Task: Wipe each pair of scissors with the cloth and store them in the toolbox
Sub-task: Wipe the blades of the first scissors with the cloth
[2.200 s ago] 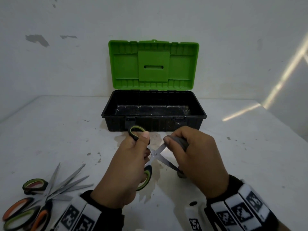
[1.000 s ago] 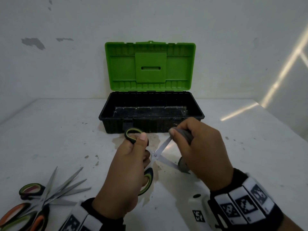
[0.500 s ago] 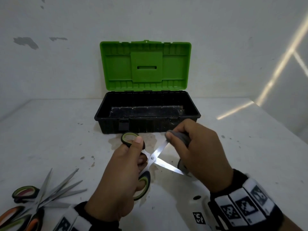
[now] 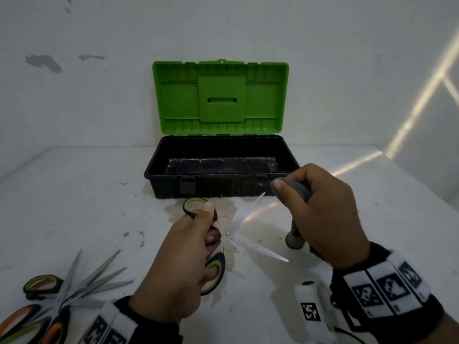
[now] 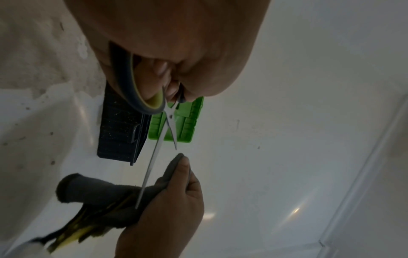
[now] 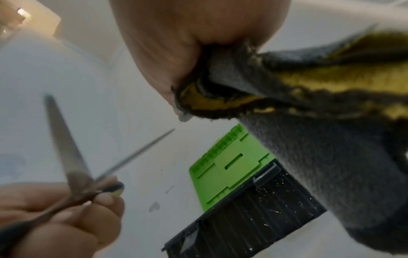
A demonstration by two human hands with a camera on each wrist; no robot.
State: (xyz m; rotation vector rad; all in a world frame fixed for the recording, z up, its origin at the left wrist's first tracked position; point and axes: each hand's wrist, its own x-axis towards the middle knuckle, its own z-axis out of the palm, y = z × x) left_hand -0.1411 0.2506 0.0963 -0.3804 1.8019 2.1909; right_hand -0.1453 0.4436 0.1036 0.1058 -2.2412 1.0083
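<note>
The left hand (image 4: 181, 264) grips the open scissors (image 4: 238, 234) by their loops; rigid, sharp blades (hold handles only). The right hand (image 4: 323, 214) clutches the soft grey cloth (image 4: 296, 192).

splayed scissors (image 4: 238, 232), grey cloth (image 4: 296, 192), open toolbox (image 4: 223, 187)

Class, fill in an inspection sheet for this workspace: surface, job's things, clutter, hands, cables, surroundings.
Surface: white table, speckled, stained patch before the box.
Job's things: black toolbox with green lid open, nothing seen inside; green-handled scissors blades spread; grey cloth clear of the blades.
Clutter: pile of other scissors, front left.
Hands: left hand grips the scissor handles; right hand grips the cloth.
Cables: thin black lead at right wrist.
Surroundings: white wall, scuffed paint.
</note>
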